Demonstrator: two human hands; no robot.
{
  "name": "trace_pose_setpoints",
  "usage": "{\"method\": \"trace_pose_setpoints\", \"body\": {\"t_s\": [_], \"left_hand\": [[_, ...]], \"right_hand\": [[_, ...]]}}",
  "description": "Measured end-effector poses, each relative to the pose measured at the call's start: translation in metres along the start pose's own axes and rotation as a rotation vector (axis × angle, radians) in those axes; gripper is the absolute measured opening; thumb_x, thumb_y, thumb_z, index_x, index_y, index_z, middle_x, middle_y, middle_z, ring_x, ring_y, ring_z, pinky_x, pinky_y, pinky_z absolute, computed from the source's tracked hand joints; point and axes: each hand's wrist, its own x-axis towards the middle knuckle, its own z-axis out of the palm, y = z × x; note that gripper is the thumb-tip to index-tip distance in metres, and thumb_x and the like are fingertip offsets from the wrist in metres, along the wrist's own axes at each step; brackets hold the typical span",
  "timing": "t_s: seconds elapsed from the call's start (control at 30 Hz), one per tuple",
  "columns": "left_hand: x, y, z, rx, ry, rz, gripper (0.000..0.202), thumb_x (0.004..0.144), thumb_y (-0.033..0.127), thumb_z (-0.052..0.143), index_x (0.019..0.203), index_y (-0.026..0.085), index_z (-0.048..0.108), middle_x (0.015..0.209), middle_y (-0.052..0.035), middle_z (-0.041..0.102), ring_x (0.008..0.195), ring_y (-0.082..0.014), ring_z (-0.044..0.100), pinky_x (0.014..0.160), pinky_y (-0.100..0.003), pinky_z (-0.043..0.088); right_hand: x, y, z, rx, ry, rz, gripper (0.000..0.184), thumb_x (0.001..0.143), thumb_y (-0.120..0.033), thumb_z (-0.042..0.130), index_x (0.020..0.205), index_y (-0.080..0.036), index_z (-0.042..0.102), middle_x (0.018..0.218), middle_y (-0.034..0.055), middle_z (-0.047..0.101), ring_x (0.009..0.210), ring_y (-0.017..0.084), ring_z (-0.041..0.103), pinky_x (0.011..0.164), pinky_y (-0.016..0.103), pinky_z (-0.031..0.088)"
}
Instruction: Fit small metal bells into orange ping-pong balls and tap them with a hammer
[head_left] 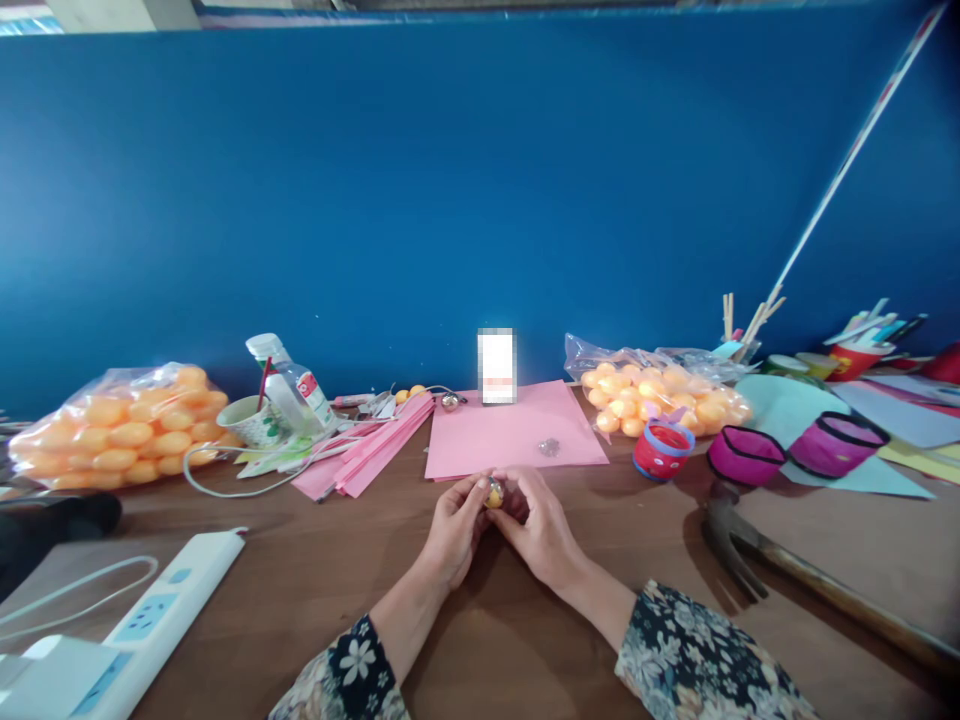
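Note:
Both my hands meet over the wooden table [300, 580], just in front of a pink paper sheet [510, 430]. Between their fingertips is a small orange ball [494, 494] with a bit of shiny metal on it. My left hand [455, 527] pinches the ball from the left, fingers curled. My right hand [536, 523] closes on it from the right. A small silver piece [549, 447] lies on the pink sheet beyond the hands.
Bags of orange balls lie at the left [120, 430] and right [660, 392]. A claw hammer [757, 565] lies at the right, a white power strip [161, 615] at the left. Pink paper strips [367, 450], a cup [251, 420], a bottle [292, 385] and small paper baskets [746, 455] stand behind.

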Motion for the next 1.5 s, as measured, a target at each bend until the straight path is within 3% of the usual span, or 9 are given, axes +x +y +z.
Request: {"method": "trace_pose_setpoints", "body": {"t_s": [0.57, 0.73, 0.87, 1.0, 1.2, 1.5], "left_hand": [[-0.001, 0.004, 0.003, -0.030, -0.016, -0.023, 0.025, 0.070, 0.030, 0.066, 0.091, 0.015, 0.064, 0.086, -0.0047, 0.065, 0.076, -0.0115, 0.058, 0.068, -0.020, 0.044], [-0.001, 0.001, 0.001, -0.037, -0.013, -0.022, 0.025, 0.069, 0.029, 0.067, 0.090, 0.016, 0.062, 0.087, -0.0050, 0.065, 0.076, -0.0128, 0.059, 0.071, -0.024, 0.045], [-0.002, 0.000, 0.001, -0.032, -0.027, -0.013, 0.026, 0.069, 0.029, 0.067, 0.091, 0.016, 0.061, 0.089, -0.0053, 0.064, 0.077, -0.0122, 0.059, 0.071, -0.024, 0.045], [-0.003, 0.001, 0.002, -0.025, -0.052, -0.007, 0.028, 0.071, 0.029, 0.065, 0.096, 0.017, 0.059, 0.095, -0.0056, 0.063, 0.082, -0.0129, 0.059, 0.074, -0.025, 0.045], [-0.002, 0.001, 0.001, -0.018, -0.036, 0.005, 0.033, 0.069, 0.028, 0.067, 0.098, 0.017, 0.057, 0.096, -0.0070, 0.064, 0.085, -0.0150, 0.061, 0.079, -0.028, 0.045], [0.000, 0.000, -0.001, -0.060, -0.045, 0.000, 0.027, 0.071, 0.025, 0.066, 0.095, 0.016, 0.058, 0.092, -0.0058, 0.064, 0.081, -0.0132, 0.060, 0.075, -0.025, 0.045]], "right_hand": [[0.002, 0.004, -0.001, -0.159, 0.046, -0.134, 0.042, 0.071, -0.009, 0.053, 0.111, -0.023, 0.052, 0.110, 0.0066, 0.058, 0.104, 0.023, 0.050, 0.091, 0.040, 0.040], [0.000, 0.011, 0.003, -0.129, 0.063, -0.028, 0.045, 0.070, -0.018, 0.062, 0.111, -0.023, 0.047, 0.108, 0.0074, 0.057, 0.101, 0.023, 0.053, 0.089, 0.040, 0.042], [-0.001, 0.014, 0.005, -0.122, 0.074, 0.043, 0.034, 0.071, -0.023, 0.062, 0.103, -0.022, 0.049, 0.099, 0.0067, 0.059, 0.094, 0.023, 0.056, 0.083, 0.038, 0.046], [0.000, 0.010, 0.002, -0.126, 0.053, 0.003, 0.031, 0.074, -0.019, 0.057, 0.105, -0.022, 0.051, 0.103, 0.0066, 0.059, 0.097, 0.022, 0.055, 0.086, 0.037, 0.045], [0.001, 0.005, 0.000, -0.128, 0.013, -0.074, 0.041, 0.074, -0.014, 0.054, 0.114, -0.023, 0.051, 0.111, 0.0070, 0.058, 0.104, 0.022, 0.052, 0.091, 0.038, 0.042], [0.000, 0.012, 0.005, -0.094, 0.031, -0.011, 0.042, 0.074, -0.018, 0.058, 0.114, -0.024, 0.048, 0.110, 0.0069, 0.058, 0.102, 0.022, 0.054, 0.090, 0.038, 0.043]]}}
